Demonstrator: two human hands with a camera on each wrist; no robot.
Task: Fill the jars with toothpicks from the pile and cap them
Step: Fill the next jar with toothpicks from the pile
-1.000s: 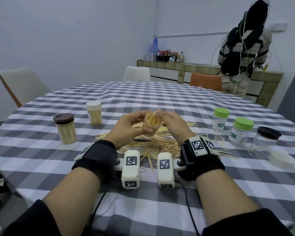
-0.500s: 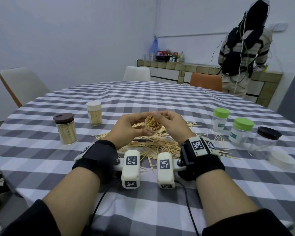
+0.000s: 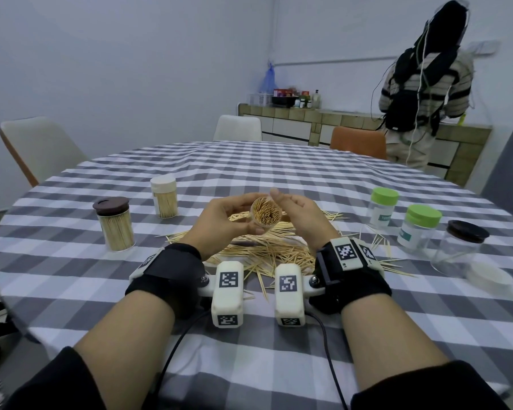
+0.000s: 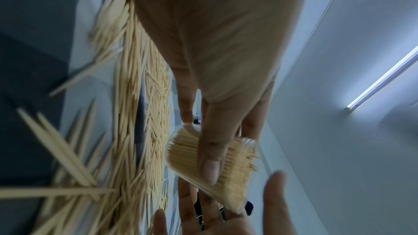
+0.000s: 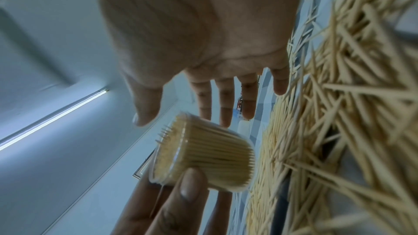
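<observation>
far left, two capped jars w/ toothpicks, the brown-lid jar (image 3: 114,224) and the white-lid jar (image 3: 163,196), stand upright on the checked table (image 3: 71,279), prob parked there as done. centre: left hand (image 3: 224,221) grips the open jar (image 3: 265,213) w/ thumb on the near wall and fingers behind, held above the toothpick pile (image 3: 267,251). jar is tipped so its mouth faces the head cam, prob to check the fill; it looks packed, a few tips poke past the rim. right hand (image 3: 301,218) is beside it, fingers straight and spread, grasping nothing, at most brushing the rim. right: two green-lid jars (image 3: 418,229) and a dark-lid jar (image 3: 458,247) look near empty; a loose white lid (image 3: 490,279) lies by them, maybe this jar's cap.
</observation>
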